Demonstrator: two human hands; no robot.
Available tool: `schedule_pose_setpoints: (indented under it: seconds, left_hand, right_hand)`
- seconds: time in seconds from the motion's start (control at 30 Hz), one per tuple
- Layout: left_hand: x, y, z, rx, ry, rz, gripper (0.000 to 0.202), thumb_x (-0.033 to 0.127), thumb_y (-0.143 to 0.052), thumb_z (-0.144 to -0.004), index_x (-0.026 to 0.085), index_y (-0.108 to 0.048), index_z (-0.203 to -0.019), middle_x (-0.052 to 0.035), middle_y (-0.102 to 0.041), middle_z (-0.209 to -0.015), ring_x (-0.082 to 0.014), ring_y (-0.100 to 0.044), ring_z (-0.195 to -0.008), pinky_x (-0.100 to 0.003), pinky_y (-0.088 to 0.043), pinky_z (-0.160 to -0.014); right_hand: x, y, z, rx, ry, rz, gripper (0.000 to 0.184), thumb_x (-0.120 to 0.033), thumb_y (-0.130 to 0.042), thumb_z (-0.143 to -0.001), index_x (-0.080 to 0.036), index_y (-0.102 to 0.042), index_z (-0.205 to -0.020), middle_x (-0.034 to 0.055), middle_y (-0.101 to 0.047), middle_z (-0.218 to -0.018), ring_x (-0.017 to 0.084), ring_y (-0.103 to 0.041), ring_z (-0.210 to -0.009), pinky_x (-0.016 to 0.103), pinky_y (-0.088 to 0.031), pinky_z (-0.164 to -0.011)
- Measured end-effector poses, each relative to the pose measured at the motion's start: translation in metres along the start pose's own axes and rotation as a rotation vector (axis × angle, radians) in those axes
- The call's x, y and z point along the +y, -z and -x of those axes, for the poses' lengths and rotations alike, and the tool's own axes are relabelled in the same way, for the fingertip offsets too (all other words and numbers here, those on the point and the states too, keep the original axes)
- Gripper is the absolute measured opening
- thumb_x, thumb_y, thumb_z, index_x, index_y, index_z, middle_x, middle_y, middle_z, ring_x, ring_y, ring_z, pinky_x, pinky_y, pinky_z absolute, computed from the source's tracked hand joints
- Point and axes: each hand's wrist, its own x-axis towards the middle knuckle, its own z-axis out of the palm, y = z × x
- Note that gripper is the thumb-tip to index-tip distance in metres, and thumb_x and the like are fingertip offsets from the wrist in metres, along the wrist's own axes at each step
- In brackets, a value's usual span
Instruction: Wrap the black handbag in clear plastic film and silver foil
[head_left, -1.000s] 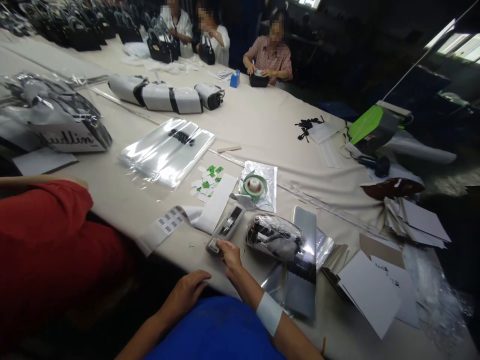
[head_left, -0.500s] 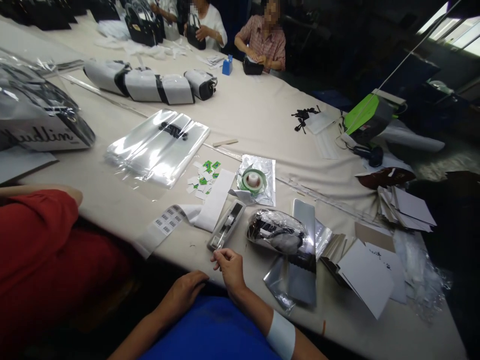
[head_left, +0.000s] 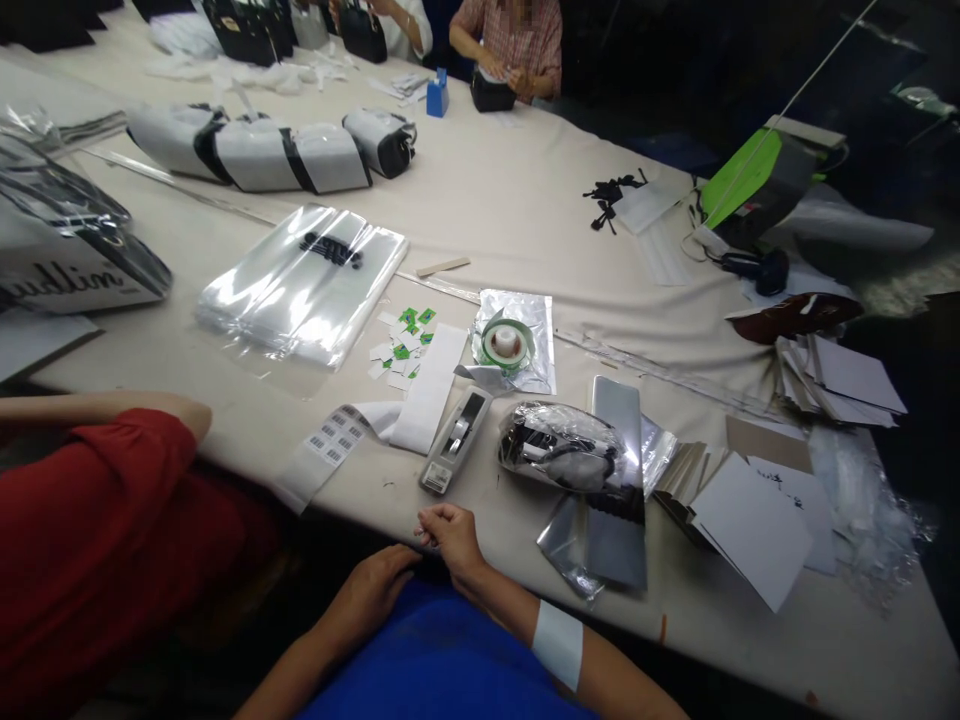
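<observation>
My right hand (head_left: pixel 450 531) rests at the near table edge with its fingers pinched together; what they hold is too small to make out. It sits just short of a grey tape dispenser (head_left: pixel 455 441). My left hand (head_left: pixel 373 586) lies lower, beside the right one, fingers curled over the top edge of a blue fabric item (head_left: pixel 435 655) in my lap. A white band (head_left: pixel 556 644) wraps my right wrist. A black item wrapped in clear plastic (head_left: pixel 561 446) lies right of the dispenser.
A barcode label strip (head_left: pixel 330 444), small green tags (head_left: pixel 409 335), a green tape roll (head_left: pixel 508 343), a stack of clear bags (head_left: pixel 304 285) and white cards (head_left: pixel 750 525) lie on the cloth-covered table (head_left: pixel 525 230). A person's red sleeve (head_left: pixel 112 520) is at my left. Other people work at the far end.
My right hand has come off the tape dispenser and drawn back to the table edge, fingers pinched. The view has tilted downward. My left hand has hardly moved.
</observation>
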Motion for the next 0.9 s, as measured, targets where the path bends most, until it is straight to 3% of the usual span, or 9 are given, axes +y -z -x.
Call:
schedule_pose_setpoints:
  seconds: [0.13, 0.23, 0.3, 0.37, 0.47, 0.57, 0.7, 0.8, 0.9]
  left_hand:
    - [-0.002, -0.005, -0.003, -0.039, 0.01, -0.06, 0.03, 0.019, -0.05, -0.089, 0.023, -0.069, -0.111, -0.0034, -0.07, -0.111, -0.0202, -0.066, -0.102, -0.032, -0.053, -0.094]
    - [-0.012, -0.012, -0.006, -0.026, -0.03, -0.097, 0.027, 0.024, -0.051, -0.09, 0.026, -0.07, -0.11, -0.0024, -0.071, -0.109, -0.0204, -0.067, -0.101, -0.031, -0.054, -0.092]
    - [-0.017, -0.015, -0.013, 0.038, -0.087, -0.1, 0.024, 0.03, -0.053, -0.09, 0.027, -0.07, -0.107, -0.0012, -0.072, -0.106, -0.0201, -0.069, -0.097, -0.03, -0.056, -0.089]
    - [-0.011, -0.015, -0.025, 0.115, -0.162, -0.094, 0.024, 0.036, -0.055, -0.09, 0.028, -0.07, -0.107, 0.0, -0.073, -0.104, -0.0195, -0.07, -0.094, -0.028, -0.057, -0.087]
    - [0.032, -0.004, -0.054, 0.247, -0.287, -0.113, 0.029, 0.039, -0.057, -0.09, 0.028, -0.065, -0.116, 0.0003, -0.071, -0.11, -0.0186, -0.069, -0.099, -0.026, -0.056, -0.089]
    - [0.11, 0.013, -0.097, 0.394, -0.44, -0.154, 0.037, 0.036, -0.055, -0.092, 0.026, -0.057, -0.128, -0.004, -0.065, -0.122, -0.0197, -0.063, -0.111, -0.031, -0.051, -0.099]
    - [0.205, 0.015, -0.172, 0.385, -0.663, -0.249, 0.06, 0.033, -0.06, -0.089, 0.02, -0.038, -0.144, -0.0135, -0.049, -0.14, -0.029, -0.041, -0.135, -0.05, -0.039, -0.11]
    - [0.235, -0.004, -0.217, 0.322, -0.747, -0.347, 0.066, 0.03, -0.071, -0.079, 0.014, -0.045, -0.137, -0.0186, -0.049, -0.138, -0.0371, -0.041, -0.133, -0.059, -0.04, -0.106]
    - [0.234, -0.029, -0.229, 0.291, -0.755, -0.388, 0.041, 0.017, -0.063, -0.082, 0.015, -0.056, -0.122, -0.0154, -0.06, -0.123, -0.0327, -0.053, -0.12, -0.056, -0.046, -0.101]
  right_hand:
    - [0.024, 0.018, -0.014, 0.073, 0.019, 0.208, 0.034, -0.046, -0.074, -0.066, -0.014, -0.063, -0.066, 0.0011, -0.064, -0.056, 0.011, -0.053, -0.047, 0.022, -0.04, -0.051]
    - [0.037, 0.042, -0.005, 0.11, -0.014, 0.384, 0.029, -0.04, -0.074, -0.067, -0.016, -0.061, -0.055, -0.0018, -0.058, -0.047, 0.011, -0.051, -0.044, 0.021, -0.037, -0.048]
    - [0.032, 0.062, 0.008, 0.091, 0.014, 0.408, 0.026, -0.037, -0.072, -0.07, -0.017, -0.064, -0.056, -0.0017, -0.058, -0.048, 0.012, -0.052, -0.045, 0.021, -0.037, -0.047]
    - [0.012, 0.084, 0.025, 0.087, 0.104, 0.42, 0.024, -0.037, -0.068, -0.076, -0.017, -0.067, -0.062, -0.0013, -0.061, -0.054, 0.012, -0.054, -0.049, 0.021, -0.038, -0.049]
    - [-0.041, 0.121, 0.053, 0.162, 0.303, 0.447, 0.025, -0.036, -0.06, -0.084, -0.017, -0.067, -0.069, -0.0011, -0.062, -0.063, 0.011, -0.056, -0.055, 0.022, -0.042, -0.055]
    - [-0.097, 0.157, 0.08, 0.301, 0.475, 0.474, 0.025, -0.038, -0.056, -0.09, -0.018, -0.064, -0.078, -0.0015, -0.06, -0.066, 0.012, -0.056, -0.058, 0.022, -0.044, -0.059]
    - [-0.15, 0.197, 0.103, 0.485, 0.638, 0.469, 0.025, -0.041, -0.057, -0.091, -0.018, -0.064, -0.086, -0.0008, -0.059, -0.068, 0.013, -0.057, -0.06, 0.024, -0.046, -0.061]
    - [-0.177, 0.219, 0.106, 0.566, 0.702, 0.445, 0.026, -0.042, -0.059, -0.09, -0.018, -0.066, -0.091, -0.0002, -0.061, -0.07, 0.013, -0.058, -0.06, 0.025, -0.049, -0.061]
    - [-0.201, 0.239, 0.098, 0.552, 0.722, 0.475, 0.027, -0.043, -0.061, -0.088, -0.018, -0.069, -0.091, 0.0004, -0.062, -0.07, 0.013, -0.058, -0.059, 0.025, -0.049, -0.06]
